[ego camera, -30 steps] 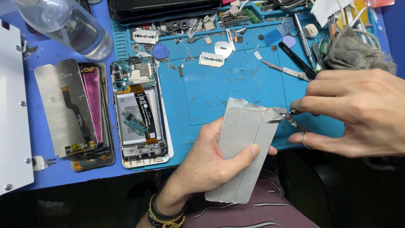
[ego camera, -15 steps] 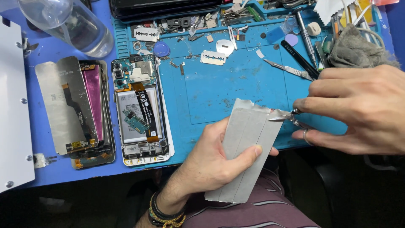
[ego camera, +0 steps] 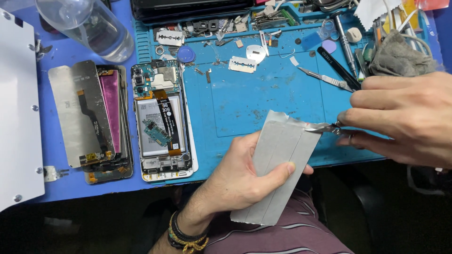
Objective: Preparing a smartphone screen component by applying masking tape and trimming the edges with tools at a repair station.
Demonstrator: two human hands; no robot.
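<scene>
Blue matting (ego camera: 263, 99) is covering the counter. Above its near edge, the left hand (ego camera: 240, 181) is clasping a grey sheet (ego camera: 278, 164) while the right hand (ego camera: 405, 120) is pinching tweezers (ego camera: 329, 127) onto its corner.

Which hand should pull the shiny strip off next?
The right hand, most likely. Its tweezers already pinch the foil strip's corner at the grey panel's top edge. The left hand is wrapped around the panel, holding it steady, so it seems better kept there.

A blue work mat (ego camera: 245, 101) covers the bench; dark floor below.
</scene>
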